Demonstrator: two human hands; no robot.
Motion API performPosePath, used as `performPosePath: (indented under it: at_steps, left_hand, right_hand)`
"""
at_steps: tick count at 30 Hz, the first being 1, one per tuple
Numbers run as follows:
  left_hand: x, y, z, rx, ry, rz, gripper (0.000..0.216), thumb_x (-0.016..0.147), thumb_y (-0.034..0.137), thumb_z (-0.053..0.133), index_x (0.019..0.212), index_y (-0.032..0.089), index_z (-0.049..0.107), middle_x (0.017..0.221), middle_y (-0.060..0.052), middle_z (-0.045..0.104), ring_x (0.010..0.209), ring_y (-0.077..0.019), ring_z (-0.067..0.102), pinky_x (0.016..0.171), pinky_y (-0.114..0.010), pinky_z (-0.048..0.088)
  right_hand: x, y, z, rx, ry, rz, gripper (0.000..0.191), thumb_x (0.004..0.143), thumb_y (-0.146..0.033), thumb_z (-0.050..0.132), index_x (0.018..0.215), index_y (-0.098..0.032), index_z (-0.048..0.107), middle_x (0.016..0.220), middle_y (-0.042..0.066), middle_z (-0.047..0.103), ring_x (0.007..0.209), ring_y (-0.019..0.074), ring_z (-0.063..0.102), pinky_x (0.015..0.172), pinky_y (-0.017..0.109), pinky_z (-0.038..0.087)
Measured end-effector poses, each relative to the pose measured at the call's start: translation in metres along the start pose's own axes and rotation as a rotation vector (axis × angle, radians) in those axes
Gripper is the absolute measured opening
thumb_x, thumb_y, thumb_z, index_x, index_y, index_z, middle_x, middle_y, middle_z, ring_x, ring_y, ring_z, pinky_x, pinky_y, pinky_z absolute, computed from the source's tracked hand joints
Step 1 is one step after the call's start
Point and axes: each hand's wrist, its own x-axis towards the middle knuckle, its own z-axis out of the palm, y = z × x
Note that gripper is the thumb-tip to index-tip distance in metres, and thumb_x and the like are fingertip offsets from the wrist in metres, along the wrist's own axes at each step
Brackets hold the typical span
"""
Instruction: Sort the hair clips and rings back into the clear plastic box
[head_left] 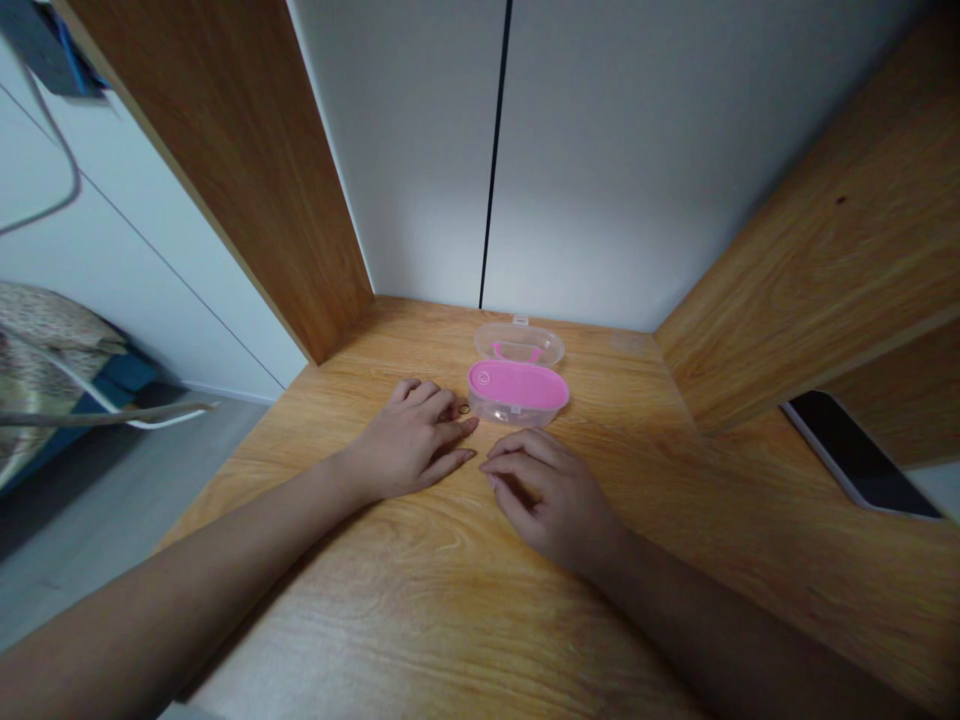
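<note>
My left hand [416,438] lies palm down on the wooden table, its thumb and index finger stretched out and apart. Beside its fingertips is a small dark ring-shaped item [464,408], with more of the same partly hidden by the fingers. A clear oval plastic box [525,412] with a pink inner tray [521,384] stands just beyond both hands. Its clear lid [480,343], with a pink handle, is swung back behind it. My right hand [555,495] is in front of the box, thumb and fingertips drawn together; anything between them is too small to make out.
A phone [859,455] with a dark screen lies at the right. White panels [420,180] rise behind the table, with wooden boards [832,230] on either side. Past the left edge are a metal rack [75,375] and patterned cloth [49,325].
</note>
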Motion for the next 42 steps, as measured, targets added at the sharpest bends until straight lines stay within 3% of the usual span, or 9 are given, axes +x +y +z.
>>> performPosePath:
  at_steps: [6, 13, 28, 37, 42]
  left_hand:
    - [0.0010, -0.0006, 0.0006, -0.028, 0.025, -0.026, 0.042, 0.097, 0.051, 0.051, 0.124, 0.024, 0.068, 0.108, -0.010, 0.061, 0.102, -0.0270, 0.051, 0.089, -0.046, 0.033]
    - [-0.0015, -0.0037, -0.0044, -0.053, 0.153, -0.011, 0.032, 0.096, 0.044, 0.056, 0.114, 0.024, 0.073, 0.102, -0.008, 0.061, 0.097, -0.0240, 0.052, 0.087, -0.044, 0.033]
    - [-0.0018, -0.0030, -0.0014, -0.009, 0.003, -0.019, 0.039, 0.097, 0.047, 0.050, 0.125, 0.025, 0.067, 0.114, -0.011, 0.063, 0.104, -0.0281, 0.051, 0.090, -0.048, 0.031]
    - [0.0010, 0.0013, -0.0023, 0.019, 0.015, -0.034, 0.040, 0.098, 0.050, 0.049, 0.120, 0.024, 0.070, 0.109, -0.011, 0.063, 0.101, -0.0277, 0.050, 0.090, -0.049, 0.031]
    - [0.0000, -0.0022, -0.0006, -0.013, 0.085, -0.017, 0.036, 0.096, 0.047, 0.053, 0.119, 0.025, 0.071, 0.103, -0.010, 0.062, 0.098, -0.0250, 0.052, 0.087, -0.044, 0.033]
  right_hand:
    - [0.0000, 0.0005, 0.0005, -0.010, 0.008, 0.008, 0.013, 0.088, -0.010, 0.059, 0.094, -0.021, 0.066, 0.095, 0.005, 0.068, 0.088, 0.0187, 0.063, 0.079, 0.035, 0.052]
    - [-0.0004, 0.0011, 0.0007, -0.006, 0.004, 0.003, 0.014, 0.087, -0.009, 0.060, 0.094, -0.020, 0.066, 0.095, 0.005, 0.068, 0.088, 0.0185, 0.063, 0.080, 0.034, 0.052]
    - [0.0003, 0.0001, -0.0003, 0.011, 0.006, 0.005, 0.016, 0.088, -0.010, 0.058, 0.095, -0.022, 0.066, 0.094, 0.005, 0.068, 0.088, 0.0192, 0.063, 0.078, 0.035, 0.053]
    - [0.0006, -0.0006, -0.0004, 0.002, 0.001, -0.003, 0.016, 0.088, -0.010, 0.059, 0.095, -0.022, 0.065, 0.094, 0.005, 0.068, 0.089, 0.0193, 0.064, 0.079, 0.035, 0.053]
    - [0.0012, -0.0013, -0.0004, 0.003, 0.014, -0.004, 0.017, 0.087, -0.009, 0.059, 0.095, -0.022, 0.066, 0.094, 0.005, 0.069, 0.088, 0.0192, 0.064, 0.079, 0.035, 0.053]
